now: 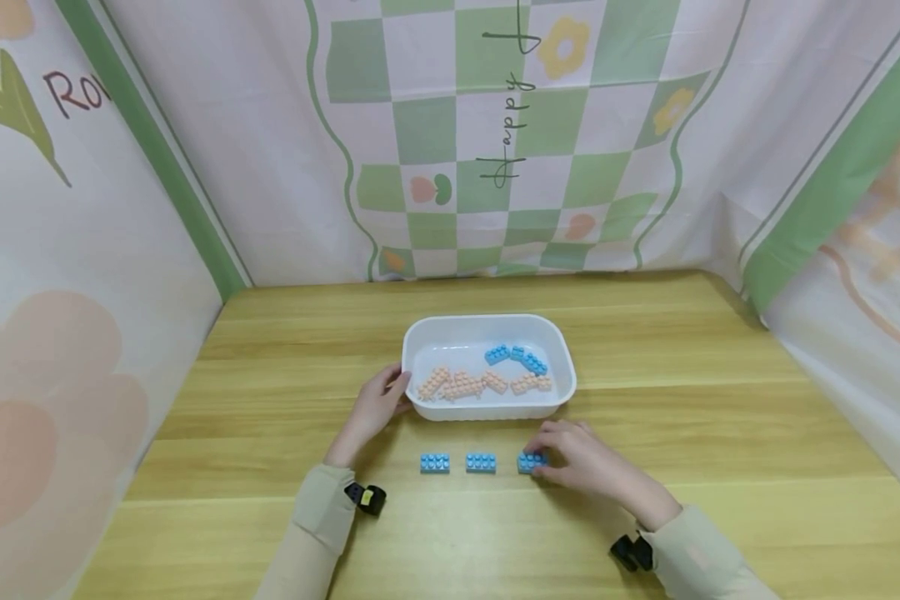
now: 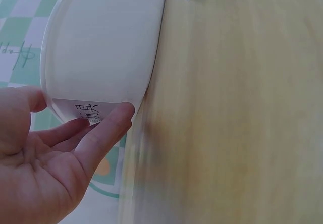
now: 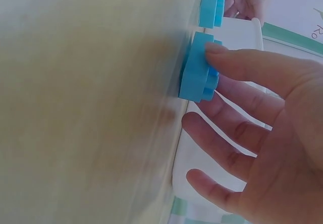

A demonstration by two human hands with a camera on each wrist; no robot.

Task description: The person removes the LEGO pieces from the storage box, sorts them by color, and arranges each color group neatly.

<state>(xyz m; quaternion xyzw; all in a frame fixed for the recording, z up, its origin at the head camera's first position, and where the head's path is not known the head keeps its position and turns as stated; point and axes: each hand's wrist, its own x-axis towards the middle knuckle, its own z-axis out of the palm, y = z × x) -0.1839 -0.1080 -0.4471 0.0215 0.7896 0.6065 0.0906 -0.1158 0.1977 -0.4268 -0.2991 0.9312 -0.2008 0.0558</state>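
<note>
A white plastic bin point(image 1: 487, 412) stands on the table, holding peach-pink and blue toy building bricks. At the bin's left end my left hand point(image 1: 376, 408) grips it, thumb at the rim and fingers along the labelled wall point(image 2: 70, 108). In front of the bin, three blue building bricks lie in a row, studs up: a left brick point(image 1: 434, 463), a middle brick point(image 1: 481, 463) and a right brick point(image 1: 527, 462). My right hand point(image 1: 581, 458) pinches the right brick, its thumb on the near side and index finger behind. The other right fingers are spread point(image 3: 217, 138).
Inside the bin, pink bricks point(image 1: 461, 386) lie along the near side and blue bricks point(image 1: 498, 355) toward the far right. The wooden table point(image 1: 292, 333) ends at a patterned curtain point(image 1: 480, 125). Each wrist wears a small black camera point(image 1: 367, 498).
</note>
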